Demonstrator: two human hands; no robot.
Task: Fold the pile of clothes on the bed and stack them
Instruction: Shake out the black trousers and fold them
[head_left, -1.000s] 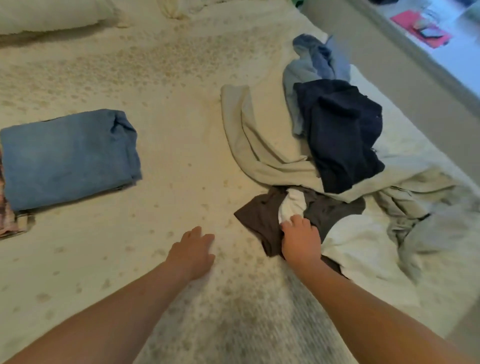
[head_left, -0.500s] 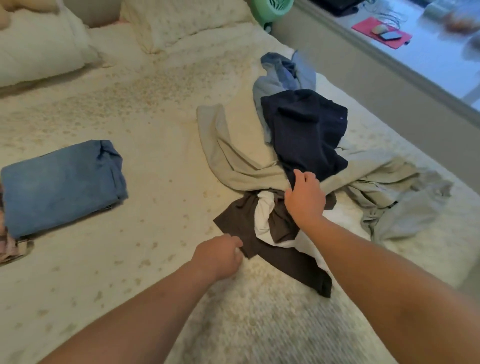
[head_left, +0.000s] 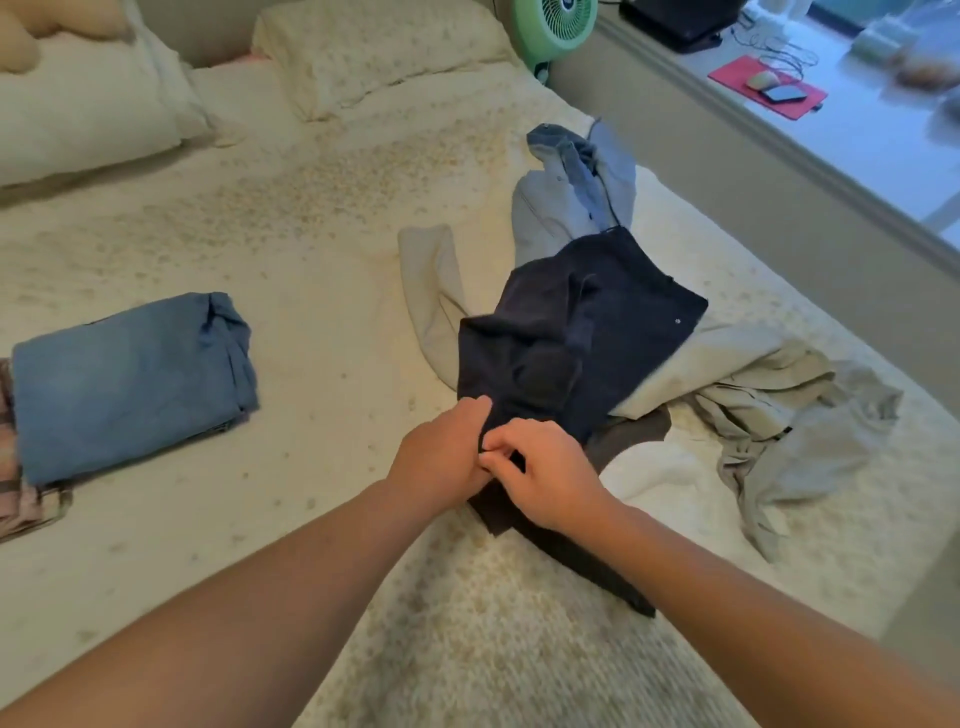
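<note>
Navy garment (head_left: 582, 332) lies atop the pile (head_left: 727, 384) at right, its length running far-right from the near edge, where left hand (head_left: 441, 457) and right hand (head_left: 545, 473) both pinch it.

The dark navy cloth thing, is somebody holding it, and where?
Yes. Both hands grip the dark navy fabric garment at its near bottom edge: the left hand and the right hand pinch it side by side.
</note>
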